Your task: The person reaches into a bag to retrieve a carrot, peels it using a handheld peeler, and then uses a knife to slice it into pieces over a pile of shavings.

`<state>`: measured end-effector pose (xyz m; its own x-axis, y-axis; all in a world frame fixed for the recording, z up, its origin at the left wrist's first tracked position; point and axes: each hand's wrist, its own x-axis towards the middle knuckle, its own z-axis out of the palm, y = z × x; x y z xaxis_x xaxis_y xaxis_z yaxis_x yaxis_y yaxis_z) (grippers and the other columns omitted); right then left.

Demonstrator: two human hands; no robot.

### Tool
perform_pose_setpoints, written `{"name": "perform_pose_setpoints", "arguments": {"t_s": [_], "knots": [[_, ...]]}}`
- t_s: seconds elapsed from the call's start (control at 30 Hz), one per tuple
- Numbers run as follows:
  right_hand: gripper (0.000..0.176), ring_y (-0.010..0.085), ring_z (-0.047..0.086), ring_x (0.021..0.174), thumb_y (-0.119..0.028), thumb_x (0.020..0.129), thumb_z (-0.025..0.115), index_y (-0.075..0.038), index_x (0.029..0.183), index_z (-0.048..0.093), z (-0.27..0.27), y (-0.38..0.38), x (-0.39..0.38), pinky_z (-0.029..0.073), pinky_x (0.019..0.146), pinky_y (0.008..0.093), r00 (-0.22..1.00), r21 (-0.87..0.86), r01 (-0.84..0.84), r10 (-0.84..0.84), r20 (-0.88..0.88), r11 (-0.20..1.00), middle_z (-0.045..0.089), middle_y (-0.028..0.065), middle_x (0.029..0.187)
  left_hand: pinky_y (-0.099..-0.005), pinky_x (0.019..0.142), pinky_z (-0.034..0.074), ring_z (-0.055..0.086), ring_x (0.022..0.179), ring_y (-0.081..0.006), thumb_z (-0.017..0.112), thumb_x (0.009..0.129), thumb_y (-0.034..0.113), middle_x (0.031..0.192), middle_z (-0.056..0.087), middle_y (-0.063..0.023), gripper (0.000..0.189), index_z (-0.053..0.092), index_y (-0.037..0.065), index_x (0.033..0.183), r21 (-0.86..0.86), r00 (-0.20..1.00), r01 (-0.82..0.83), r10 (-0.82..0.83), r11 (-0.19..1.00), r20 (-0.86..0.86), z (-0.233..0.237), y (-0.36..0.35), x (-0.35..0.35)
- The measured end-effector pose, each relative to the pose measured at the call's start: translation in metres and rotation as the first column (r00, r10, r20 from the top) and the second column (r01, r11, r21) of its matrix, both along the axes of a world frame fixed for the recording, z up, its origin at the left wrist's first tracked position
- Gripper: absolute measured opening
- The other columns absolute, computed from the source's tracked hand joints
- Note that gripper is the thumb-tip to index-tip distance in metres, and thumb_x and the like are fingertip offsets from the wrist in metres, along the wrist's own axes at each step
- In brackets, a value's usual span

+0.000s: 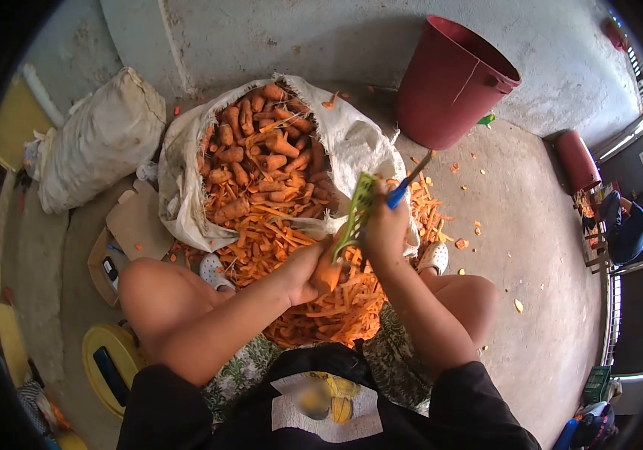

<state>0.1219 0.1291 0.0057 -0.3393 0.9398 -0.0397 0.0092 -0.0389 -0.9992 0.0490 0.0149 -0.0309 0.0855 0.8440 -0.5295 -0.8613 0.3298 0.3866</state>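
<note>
My left hand (pixel 304 279) is wrapped round a carrot (pixel 327 276), its thick end toward me, over a heap of orange peelings (pixel 321 319) between my legs. My right hand (pixel 386 231) is closed on a green peeler (pixel 360 201) with a slotted body, its lower end right at the carrot. The same hand also grips a blue-handled knife (pixel 398 195), whose blade points up and away to the right. Just beyond my hands lies an open white sack (pixel 186 161) full of unpeeled carrots (pixel 276 142), with peelings spilling over its front edge.
A tall red bin (pixel 441 94) stands by the wall at back right. A full, closed sack (pixel 104 139) leans at back left, near a cardboard box (pixel 138 217). A phone (pixel 110 375) rests on a yellow lid (pixel 130 352). Another person (pixel 629 229) sits far right.
</note>
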Motion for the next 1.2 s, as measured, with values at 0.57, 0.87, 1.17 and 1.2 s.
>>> {"name": "perform_pose_setpoints", "arguments": {"t_s": [0.57,0.87,1.17,1.2], "knots": [[0.034,0.0108,0.040,0.044,-0.026,0.090,0.042,-0.003,0.068,0.050,-0.041,0.069,0.008,0.035,0.042,0.0301,0.958,0.085,0.261,-0.269,0.101,0.962,0.047,0.0030,0.052,-0.0275,0.052,0.047,0.055,0.065,-0.0142,0.029,0.093,0.034,0.077,0.055,-0.0058,0.034,0.047,0.006,0.096,0.006,0.978,0.119,-0.116,0.993,-0.173,0.018,-0.005,0.000],[0.024,0.0172,0.046,0.045,-0.020,0.087,0.048,0.000,0.073,0.048,-0.013,-0.024,-0.002,0.036,0.045,0.0310,0.986,0.237,-0.036,-0.004,0.165,0.971,0.047,0.0086,0.052,-0.0318,0.061,0.050,0.058,0.072,-0.0156,0.033,0.091,0.025,0.082,0.058,-0.0052,0.027,0.052,0.006,0.096,-0.081,0.993,-0.086,0.079,0.993,-0.092,0.018,0.002,0.005],[0.028,0.0169,0.052,0.050,-0.024,0.088,0.045,-0.001,0.073,0.053,-0.022,0.052,0.005,0.040,0.046,0.0346,0.884,0.179,0.235,-0.286,0.369,0.955,0.055,0.0094,0.061,-0.0298,0.061,0.051,0.057,0.071,-0.0140,0.031,0.092,0.031,0.081,0.056,-0.0069,0.032,0.042,0.004,0.105,0.107,0.929,0.257,-0.214,0.961,-0.302,0.021,-0.008,0.011],[0.029,0.0164,0.052,0.049,-0.024,0.088,0.044,0.000,0.072,0.052,-0.028,0.071,0.012,0.039,0.044,0.0338,0.926,0.155,0.323,-0.346,0.153,0.934,0.054,0.0088,0.058,-0.0287,0.061,0.051,0.056,0.070,-0.0138,0.031,0.092,0.034,0.079,0.054,-0.0069,0.035,0.039,0.004,0.107,0.103,0.902,0.310,-0.259,0.945,-0.346,0.021,-0.011,0.015]]}}
